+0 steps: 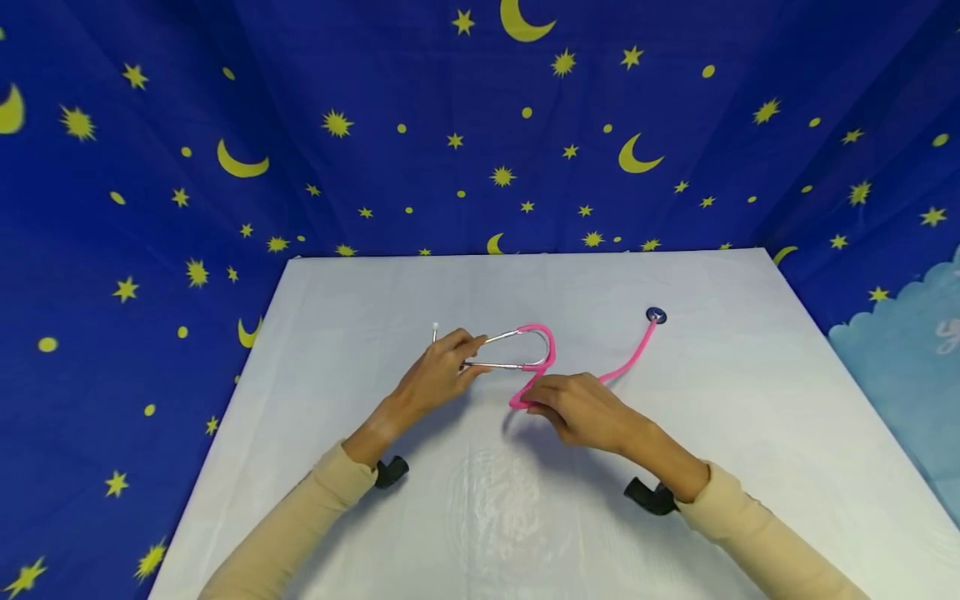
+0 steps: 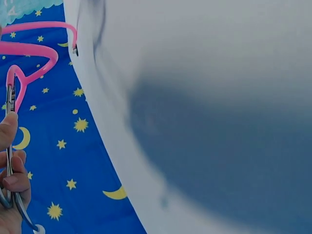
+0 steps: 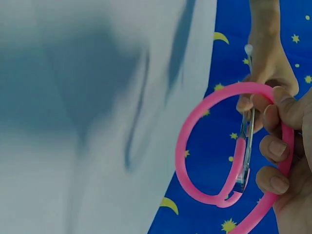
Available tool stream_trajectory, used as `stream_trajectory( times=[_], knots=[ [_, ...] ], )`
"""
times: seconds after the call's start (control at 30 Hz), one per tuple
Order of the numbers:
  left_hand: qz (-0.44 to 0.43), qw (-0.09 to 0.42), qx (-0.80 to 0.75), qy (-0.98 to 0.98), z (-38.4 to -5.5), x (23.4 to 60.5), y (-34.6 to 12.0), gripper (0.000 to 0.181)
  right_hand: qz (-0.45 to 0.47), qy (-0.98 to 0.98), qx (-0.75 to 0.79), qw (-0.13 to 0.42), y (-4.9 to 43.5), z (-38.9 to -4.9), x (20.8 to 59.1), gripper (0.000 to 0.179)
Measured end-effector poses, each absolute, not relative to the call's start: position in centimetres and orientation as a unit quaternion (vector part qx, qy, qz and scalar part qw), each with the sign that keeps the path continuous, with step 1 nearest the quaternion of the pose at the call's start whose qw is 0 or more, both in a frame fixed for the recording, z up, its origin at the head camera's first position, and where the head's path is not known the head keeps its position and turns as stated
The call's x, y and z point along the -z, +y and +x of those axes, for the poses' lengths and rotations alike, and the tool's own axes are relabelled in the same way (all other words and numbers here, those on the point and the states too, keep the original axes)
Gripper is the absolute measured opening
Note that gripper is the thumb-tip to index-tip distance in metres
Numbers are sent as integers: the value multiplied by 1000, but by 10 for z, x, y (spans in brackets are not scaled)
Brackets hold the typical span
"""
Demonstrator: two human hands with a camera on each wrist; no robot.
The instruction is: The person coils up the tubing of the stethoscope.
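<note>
A stethoscope with pink tubing (image 1: pixel 633 360) and a metal headset (image 1: pixel 498 366) spans both hands above the white table. My left hand (image 1: pixel 442 367) grips the metal ear tubes; in the left wrist view its fingers (image 2: pixel 18 180) wrap round them. One pale ear tip (image 1: pixel 436 326) sticks out beyond this hand. With curled fingers my right hand (image 1: pixel 581 408) holds the pink tube, which bends in a loop (image 3: pixel 183 146) in the right wrist view. At the tube's far end the dark round chest piece (image 1: pixel 656 316) lies toward the back right of the table.
A white-covered table (image 1: pixel 517 508) lies under both hands. Behind and beside it hangs a blue cloth (image 1: pixel 420 167) with yellow moons and stars. Black straps or mounts (image 1: pixel 651 497) show at both wrists. A light blue cloud-shaped patch (image 1: pixel 907 350) is at the right.
</note>
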State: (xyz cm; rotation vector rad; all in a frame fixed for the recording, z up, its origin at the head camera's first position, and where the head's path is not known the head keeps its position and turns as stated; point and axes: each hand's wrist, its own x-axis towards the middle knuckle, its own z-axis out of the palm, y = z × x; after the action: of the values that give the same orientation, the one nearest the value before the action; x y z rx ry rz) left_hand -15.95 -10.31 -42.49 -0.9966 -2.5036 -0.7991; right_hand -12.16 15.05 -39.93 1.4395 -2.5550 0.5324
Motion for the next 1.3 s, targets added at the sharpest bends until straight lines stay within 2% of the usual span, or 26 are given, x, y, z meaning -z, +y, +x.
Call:
stream_trajectory(
  times=[0.4, 0.83, 1.1, 1.3],
  knots=[
    [-407, 154, 265, -860, -145, 419, -93, 39, 463, -860, -208, 59, 144, -141, 382, 11],
    [-431, 145, 254, -854, -136, 413, -92, 37, 438, -861, -256, 37, 144, -149, 375, 10],
    [-466, 147, 230, -841, -134, 413, -89, 35, 432, -853, -288, 51, 149, -159, 383, 12],
    [-475, 166, 224, -835, -132, 411, -89, 37, 422, -833, -357, 8, 154, -170, 385, 10]
  ],
)
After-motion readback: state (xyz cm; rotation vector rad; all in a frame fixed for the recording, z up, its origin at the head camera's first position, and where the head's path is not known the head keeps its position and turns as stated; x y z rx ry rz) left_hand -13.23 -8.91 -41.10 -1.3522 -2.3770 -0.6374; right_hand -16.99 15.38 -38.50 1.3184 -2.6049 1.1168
